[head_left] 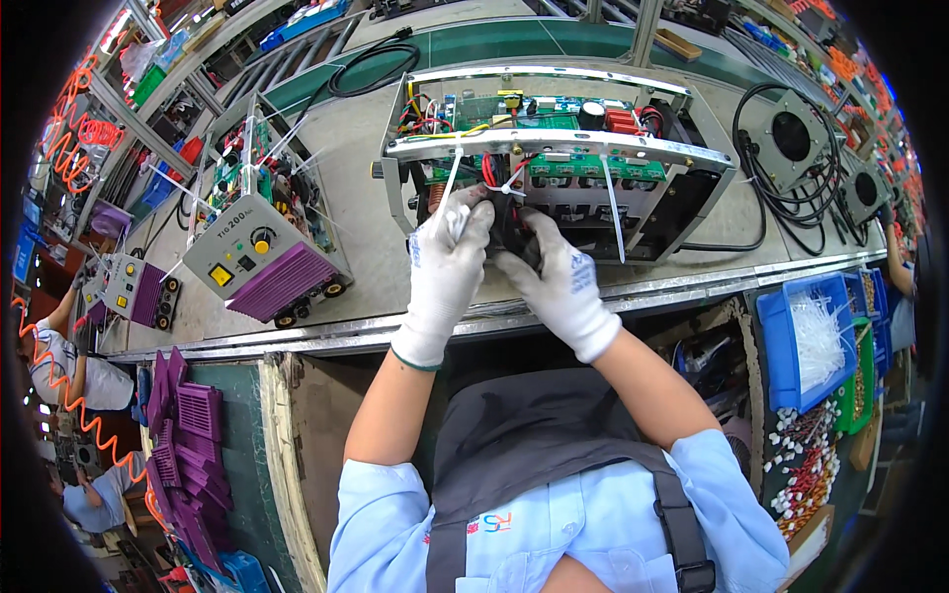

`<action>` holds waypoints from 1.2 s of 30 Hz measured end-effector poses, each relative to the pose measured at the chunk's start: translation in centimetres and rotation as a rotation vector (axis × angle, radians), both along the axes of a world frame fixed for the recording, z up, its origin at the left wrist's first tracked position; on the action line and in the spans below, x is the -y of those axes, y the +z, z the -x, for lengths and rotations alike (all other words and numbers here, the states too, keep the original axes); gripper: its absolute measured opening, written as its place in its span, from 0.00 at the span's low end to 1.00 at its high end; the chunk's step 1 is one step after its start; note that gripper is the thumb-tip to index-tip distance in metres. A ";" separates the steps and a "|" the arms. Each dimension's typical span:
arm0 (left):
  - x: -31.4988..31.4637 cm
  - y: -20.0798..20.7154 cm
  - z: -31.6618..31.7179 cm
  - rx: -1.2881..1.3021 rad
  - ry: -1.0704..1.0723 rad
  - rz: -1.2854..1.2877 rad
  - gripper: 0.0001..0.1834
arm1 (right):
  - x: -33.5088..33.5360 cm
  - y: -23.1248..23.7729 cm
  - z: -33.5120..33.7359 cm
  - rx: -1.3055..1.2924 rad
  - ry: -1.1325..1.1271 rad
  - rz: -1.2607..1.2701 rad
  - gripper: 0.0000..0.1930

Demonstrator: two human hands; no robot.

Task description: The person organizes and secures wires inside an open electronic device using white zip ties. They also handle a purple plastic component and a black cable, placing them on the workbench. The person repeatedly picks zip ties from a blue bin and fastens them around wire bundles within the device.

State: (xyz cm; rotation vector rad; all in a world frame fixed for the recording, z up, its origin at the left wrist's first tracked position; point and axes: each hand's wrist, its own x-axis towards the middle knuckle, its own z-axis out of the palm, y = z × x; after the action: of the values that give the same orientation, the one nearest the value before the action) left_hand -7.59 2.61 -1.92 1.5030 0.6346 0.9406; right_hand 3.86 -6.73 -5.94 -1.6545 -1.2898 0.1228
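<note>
An open-sided metal machine chassis (682, 163) with green circuit boards lies on the bench in front of me. My left hand (445, 257), in a white glove, is closed at its near side, fingers curled by the red and black wires. What its fingertips hold is hidden. Gloved too, my right hand (559, 277) closes its thumb and fingers around a black wire bundle (509, 227) beside the left hand. A white cable tie (453, 176) hangs from the near rail down to my left hand. Another cable tie (613, 208) dangles further right.
A second machine (262, 247), with a grey front and purple vents, stands left. Coiled black cable (781, 188) and fan panels lie right. A blue bin (809, 341) of white cable ties sits at the bench's near right edge. Purple panels (188, 445) are stacked lower left. Other people work far left.
</note>
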 end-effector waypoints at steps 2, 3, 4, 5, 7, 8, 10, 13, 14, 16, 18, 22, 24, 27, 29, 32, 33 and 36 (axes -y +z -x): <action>-0.7 0.2 0.3 -0.001 -0.065 0.148 0.12 | -1.6 -1.4 0.2 0.112 -0.061 -0.149 0.25; -1.0 -0.4 0.0 0.055 -0.088 0.114 0.12 | -1.6 -1.7 0.2 0.073 -0.061 -0.144 0.24; -1.3 -0.4 -0.2 0.110 -0.106 0.079 0.13 | -1.5 -1.8 0.2 0.033 -0.053 -0.141 0.23; -1.0 -0.4 0.0 0.040 -0.056 0.104 0.12 | -1.4 -1.7 0.4 -0.007 -0.046 -0.137 0.22; -0.5 -0.1 0.0 -0.065 0.024 0.000 0.12 | -1.4 -1.5 0.9 0.035 -0.053 -0.158 0.20; -0.8 -0.5 -0.1 -0.096 0.044 -0.140 0.11 | -1.7 -1.5 0.7 0.089 -0.057 -0.156 0.20; -1.1 0.4 0.0 -0.198 0.151 -0.542 0.11 | -2.5 -1.7 0.2 0.132 -0.067 -0.153 0.20; -1.7 0.9 0.7 -0.107 0.298 -0.998 0.16 | -2.7 -1.7 0.7 -0.089 -0.042 -0.165 0.20; -1.1 2.2 1.1 -0.196 0.210 -1.016 0.16 | -2.8 -1.6 0.5 -0.087 -0.052 -0.170 0.20; -0.2 4.9 1.2 -0.390 0.060 -1.102 0.17 | -2.8 -1.6 0.2 -0.088 -0.068 -0.174 0.20; -0.6 5.3 0.6 -0.504 -0.044 -1.174 0.16 | -2.3 -0.8 0.3 -0.124 -0.026 -0.155 0.18; 0.0 6.0 0.1 -0.418 -0.028 -1.043 0.09 | -2.9 1.2 -0.4 0.215 -0.075 -0.082 0.08; 0.1 6.1 0.9 -0.437 -0.058 -1.007 0.08 | -3.1 1.7 -0.5 0.218 -0.086 -0.112 0.08; -0.8 5.5 3.2 -0.472 -0.077 -0.927 0.09 | -3.3 1.9 -0.5 0.159 -0.082 -0.178 0.10; -0.4 5.1 4.3 -0.548 0.039 -0.882 0.08 | -3.3 1.9 -0.5 0.144 -0.084 -0.125 0.12; -0.2 4.3 4.9 -0.503 0.091 -0.864 0.08 | -3.4 1.7 -0.7 0.234 -0.124 -0.158 0.16; 0.5 4.6 4.9 -0.472 0.072 -0.879 0.07 | -3.5 1.7 -0.6 0.255 -0.137 -0.207 0.16; 0.6 4.9 3.9 -0.374 0.196 -0.859 0.15 | -3.3 2.0 -0.6 0.243 -0.080 -0.149 0.16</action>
State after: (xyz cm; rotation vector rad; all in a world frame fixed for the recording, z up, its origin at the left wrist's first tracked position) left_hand -11.49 1.98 2.97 2.4537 0.6870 1.1679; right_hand 4.48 -3.40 -3.91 -1.6251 -1.3749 -0.2238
